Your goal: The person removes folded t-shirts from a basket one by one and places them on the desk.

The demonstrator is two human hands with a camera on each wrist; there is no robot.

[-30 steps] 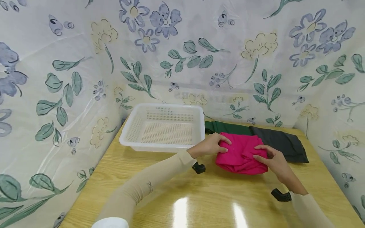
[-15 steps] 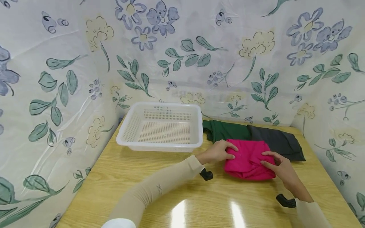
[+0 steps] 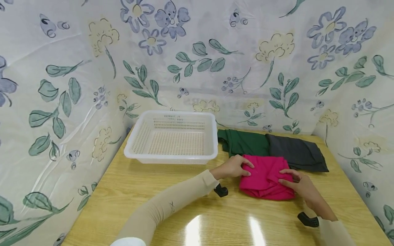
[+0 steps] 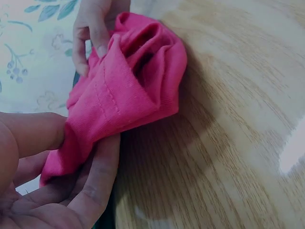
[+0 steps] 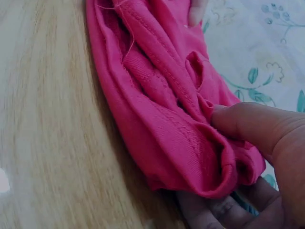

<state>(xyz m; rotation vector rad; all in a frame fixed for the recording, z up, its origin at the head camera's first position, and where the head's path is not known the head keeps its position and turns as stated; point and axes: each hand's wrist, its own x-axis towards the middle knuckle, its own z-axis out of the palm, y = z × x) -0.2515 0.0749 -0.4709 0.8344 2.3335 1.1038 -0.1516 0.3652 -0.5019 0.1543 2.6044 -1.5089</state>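
Note:
A folded bright pink garment is held between both hands at the right of the table, just in front of the other clothes. At its left edge the left hand pinches the cloth; in the left wrist view the thumb lies on top and the fingers underneath. The right hand grips the right edge likewise, its thumb pressing the upper layer and other fingers below. Stitched hems and loose threads show along the garment's layered side. Its underside is hidden.
A white perforated plastic basket stands at the back left of the wooden table. Beside it lie a folded dark green garment and a folded dark grey garment. A flower-patterned sheet surrounds the table's back and sides.
Both hands have brought the pink garment nearer the person and slightly right, away from the green and grey clothes, of which more now shows. The grip stays the same.

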